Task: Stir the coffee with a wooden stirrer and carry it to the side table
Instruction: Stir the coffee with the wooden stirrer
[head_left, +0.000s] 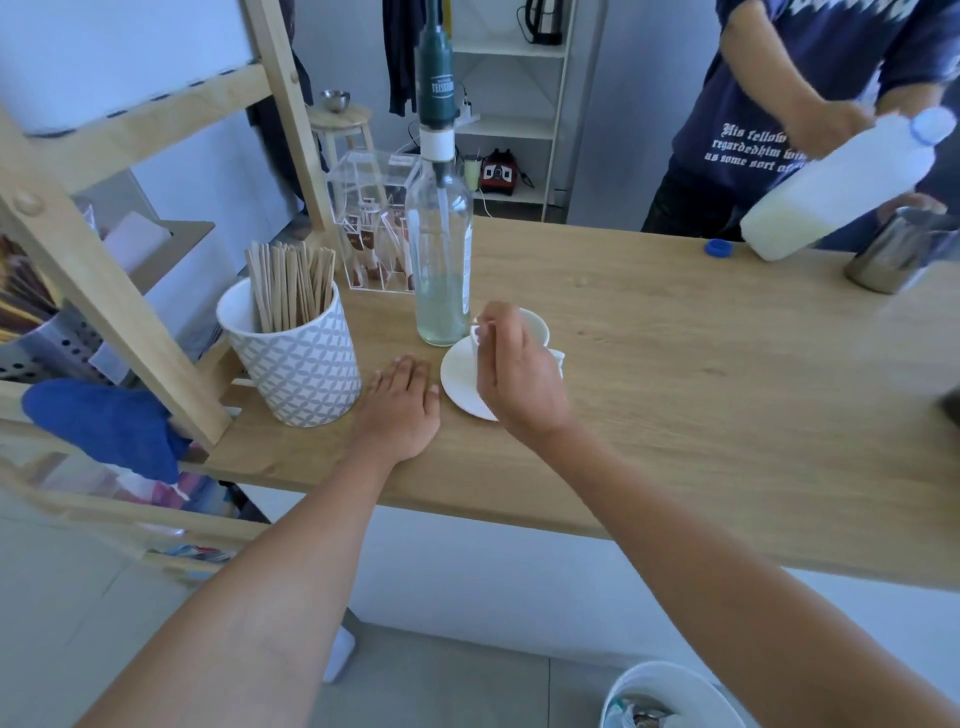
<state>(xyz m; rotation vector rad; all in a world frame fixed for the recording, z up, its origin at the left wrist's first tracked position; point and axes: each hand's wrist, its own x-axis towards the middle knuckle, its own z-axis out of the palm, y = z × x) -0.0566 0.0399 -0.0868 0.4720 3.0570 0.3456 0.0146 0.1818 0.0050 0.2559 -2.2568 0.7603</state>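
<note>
A white coffee cup (538, 326) stands on a white saucer (457, 375) on the wooden counter (675, 395). My right hand (519, 376) hovers over the cup's left rim with its fingers pinched together; a thin pale sliver at the fingertips looks like a wooden stirrer (481, 328), and the rest of it is hidden by the hand. The coffee itself is out of sight. Just left of the saucer, my left hand (402, 410) lies flat on the counter, fingers spread and holding nothing.
A patterned pot (301, 369) of wooden stirrers (291, 286) stands left of my left hand. A glass bottle (441, 260) rises right behind the cup, an acrylic sachet box (369, 208) behind that. Across the counter a person tilts a milk bottle (841, 187) over a steel jug (893, 254).
</note>
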